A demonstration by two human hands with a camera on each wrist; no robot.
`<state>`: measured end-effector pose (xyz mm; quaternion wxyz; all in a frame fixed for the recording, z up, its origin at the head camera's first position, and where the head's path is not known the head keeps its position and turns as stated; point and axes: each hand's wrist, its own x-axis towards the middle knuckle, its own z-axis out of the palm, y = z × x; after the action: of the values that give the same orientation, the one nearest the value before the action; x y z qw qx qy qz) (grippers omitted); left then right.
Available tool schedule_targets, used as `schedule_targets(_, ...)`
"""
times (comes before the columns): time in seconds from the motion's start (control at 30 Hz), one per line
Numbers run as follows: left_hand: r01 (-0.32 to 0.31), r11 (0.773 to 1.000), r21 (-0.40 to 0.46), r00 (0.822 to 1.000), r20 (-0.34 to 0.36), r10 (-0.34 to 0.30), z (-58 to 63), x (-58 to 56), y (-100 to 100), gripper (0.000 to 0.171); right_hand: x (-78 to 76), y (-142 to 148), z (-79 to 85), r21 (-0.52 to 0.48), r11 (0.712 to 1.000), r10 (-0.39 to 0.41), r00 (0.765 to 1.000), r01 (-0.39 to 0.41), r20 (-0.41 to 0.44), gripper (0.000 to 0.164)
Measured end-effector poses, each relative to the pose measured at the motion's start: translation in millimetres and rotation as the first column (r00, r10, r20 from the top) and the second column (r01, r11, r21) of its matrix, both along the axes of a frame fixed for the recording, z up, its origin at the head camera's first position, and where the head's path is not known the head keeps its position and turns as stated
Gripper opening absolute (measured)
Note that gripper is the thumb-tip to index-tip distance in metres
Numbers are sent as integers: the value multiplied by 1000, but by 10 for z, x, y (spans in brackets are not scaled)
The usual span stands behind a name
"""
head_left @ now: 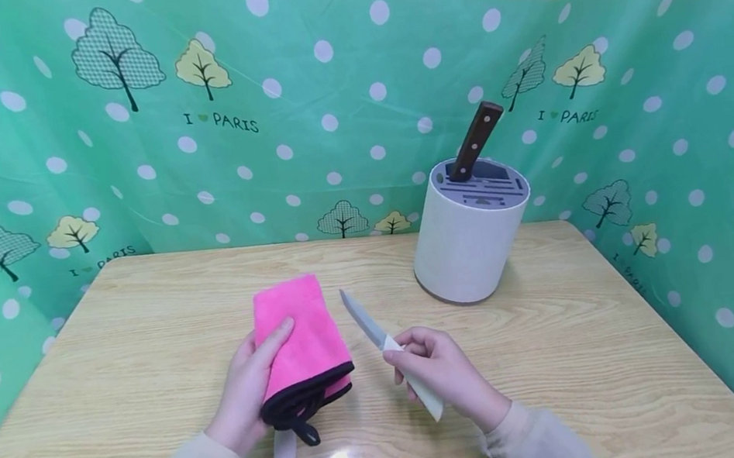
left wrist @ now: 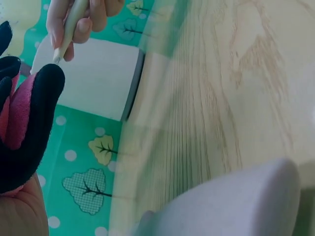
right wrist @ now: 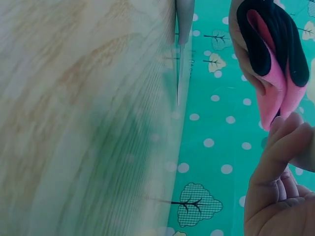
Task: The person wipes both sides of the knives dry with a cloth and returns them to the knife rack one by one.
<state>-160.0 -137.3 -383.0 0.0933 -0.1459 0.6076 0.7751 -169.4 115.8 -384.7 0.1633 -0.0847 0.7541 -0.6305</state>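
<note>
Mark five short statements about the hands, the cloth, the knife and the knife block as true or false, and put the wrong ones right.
1. The left hand holds a pink cloth. True.
2. The right hand holds a white-handled knife. True.
3. The white-handled knife touches the pink cloth. False: a gap shows between them.
4. A brown handle sticks up from the knife block. True.
5. The knife block stands to the left of the pink cloth. False: it stands to the right.
</note>
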Motion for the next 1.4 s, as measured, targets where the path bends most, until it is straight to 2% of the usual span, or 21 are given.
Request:
schedule_targets(0.27, 54, 998, -16, 998, -8, -54, -10, 19, 59, 64, -9, -53, -8, 10, 1000, -21, 1000, 21, -4, 32)
schedule_targets(0.53, 136, 990, 39, 991, -21, -136, 0, 59, 140, 63, -2, -110, -6, 17, 1000, -16, 1000, 16, -8, 29)
schedule_targets(0.73, 187, 982, 4, 982, -11, -187, 11, 86, 185, 70, 1, -137, -13, 8, 1000, -2, 1000, 2, -10, 28)
schedule_targets(0.83, 226, 974, 16, 974, -11, -226, 12, 99, 202, 70, 3, -144, -14, -11, 1000, 8, 1000, -8, -11, 28)
schedule_targets(1.03, 329, 943, 49, 944, -53, -326, 6, 126, 226, 68, 25, -143, -17, -27, 999, 28, 999, -29, -19, 29)
schedule_targets(1.13, 339, 940, 38, 940, -61, -337, -9, 132, 235, 70, 41, -144, -20, -42, 999, 35, 999, -35, -8, 28)
schedule_targets(1.4, 316, 949, -8, 947, -54, -315, -38, 141, 255, 70, 81, -126, -25, -54, 996, 65, 998, -65, -1, 28)
